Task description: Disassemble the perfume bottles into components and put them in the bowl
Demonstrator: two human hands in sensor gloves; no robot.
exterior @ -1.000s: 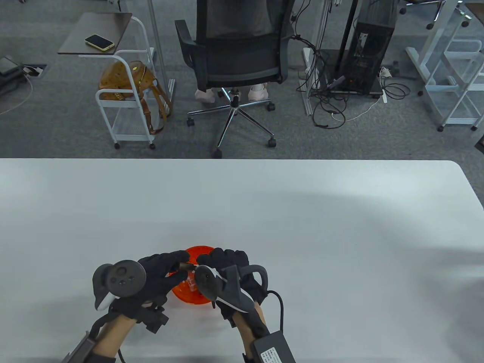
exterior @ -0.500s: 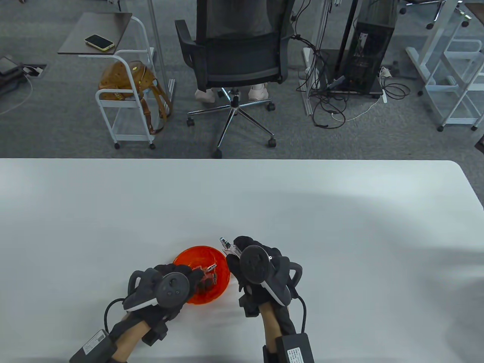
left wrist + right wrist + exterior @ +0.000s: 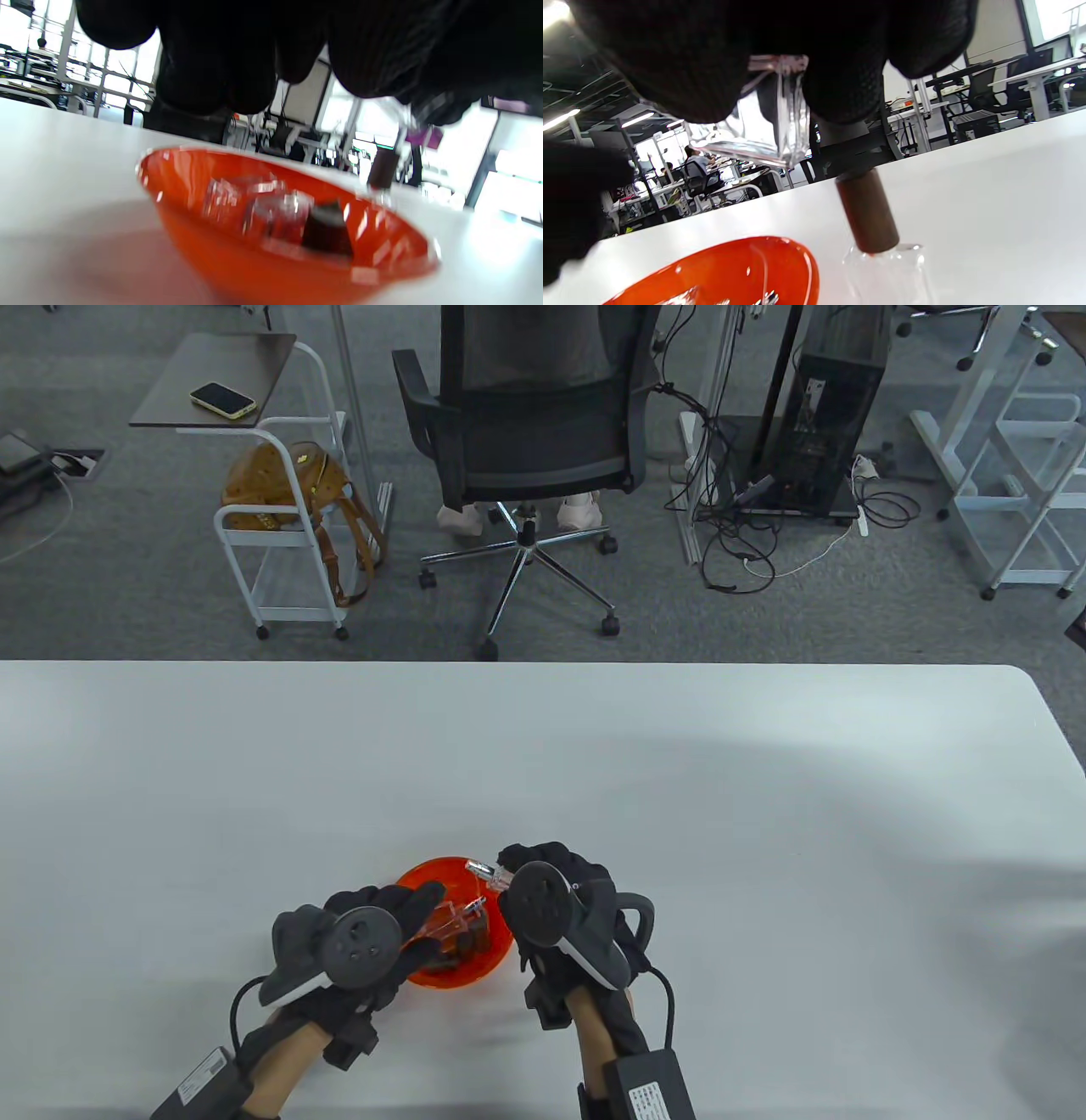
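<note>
An orange bowl [image 3: 441,869] sits near the table's front edge, holding clear bottle bodies [image 3: 454,916] and dark caps [image 3: 326,231]. My left hand [image 3: 399,920] hovers over the bowl's left side with straight fingers [image 3: 220,63] and holds nothing. My right hand [image 3: 519,867] is at the bowl's right rim and grips a clear glass bottle [image 3: 484,872] with a bare silver neck; the glass [image 3: 763,127] shows between its fingers [image 3: 691,63]. Under that hand, right of the bowl [image 3: 734,267], stands another clear bottle with a brown cap [image 3: 867,212], hidden in the table view.
The white table [image 3: 679,814] stretches far and to the right of the hands. Beyond its far edge are an office chair [image 3: 526,432], a small white cart [image 3: 280,526] with a brown bag, and a computer tower [image 3: 831,407] with cables.
The hands, joined over the bowl a second ago, have come apart. The right hand took the clear bottle to the right, then back to the rim. The left fingers straightened over the bowl.
</note>
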